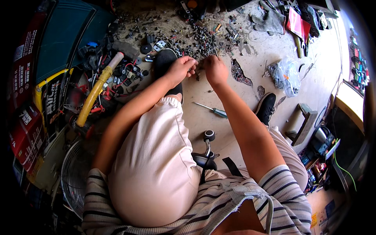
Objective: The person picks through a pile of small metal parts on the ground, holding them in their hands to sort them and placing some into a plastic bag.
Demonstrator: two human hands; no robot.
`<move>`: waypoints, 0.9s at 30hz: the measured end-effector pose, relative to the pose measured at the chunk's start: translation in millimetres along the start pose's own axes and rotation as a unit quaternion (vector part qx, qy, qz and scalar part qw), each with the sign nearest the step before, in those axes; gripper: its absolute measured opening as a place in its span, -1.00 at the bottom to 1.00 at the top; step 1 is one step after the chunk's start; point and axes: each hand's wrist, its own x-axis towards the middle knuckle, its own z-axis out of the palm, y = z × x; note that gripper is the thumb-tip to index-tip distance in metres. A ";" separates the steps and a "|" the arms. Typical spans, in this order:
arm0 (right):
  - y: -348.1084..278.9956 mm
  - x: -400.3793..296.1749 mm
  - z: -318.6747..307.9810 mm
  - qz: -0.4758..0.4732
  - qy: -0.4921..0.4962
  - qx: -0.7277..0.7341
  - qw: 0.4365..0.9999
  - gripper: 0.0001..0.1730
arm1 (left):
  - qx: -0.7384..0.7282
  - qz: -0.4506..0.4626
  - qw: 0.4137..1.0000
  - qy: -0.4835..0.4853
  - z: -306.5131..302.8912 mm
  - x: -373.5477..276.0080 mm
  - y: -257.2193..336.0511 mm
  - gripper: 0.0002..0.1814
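My left hand [182,68] is above the floor beside my black shoe, its fingers curled near a small dark piece that I cannot make out. Just to its right, my right hand [216,70] is curled with its fingertips pointing away from me; whatever it may hold is hidden. Beyond both hands lies a spread of small metal and plastic parts [202,38] on the concrete floor. A screwdriver [218,112] with a dark green handle lies on the floor below my right hand, partly beside my forearm.
At left are a hammer [98,91] with a yellow-wrapped handle, tangled wires and parts [126,73], stacked cartons [26,67] and a fan guard [72,176]. At right lie a clear plastic bag [289,77], grey gloves [268,22] and a small wooden stool [304,124]. A caster [209,135] stands near my knee.
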 end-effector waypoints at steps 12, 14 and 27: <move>-6.6 -37.3 -17.9 0.342 -0.258 0.801 0.419 -0.82 | 0.005 0.006 1.000 -0.019 5.1 -6.3 7.8 -0.79; -4.1 -39.6 -13.6 0.336 -0.267 0.817 0.385 -0.82 | 0.009 0.009 0.999 -0.030 6.3 -7.0 9.2 -0.80; -10.0 -36.8 -8.8 0.307 -0.215 0.738 0.562 -0.88 | 0.028 0.019 0.999 -0.041 6.9 -10.6 12.2 -0.81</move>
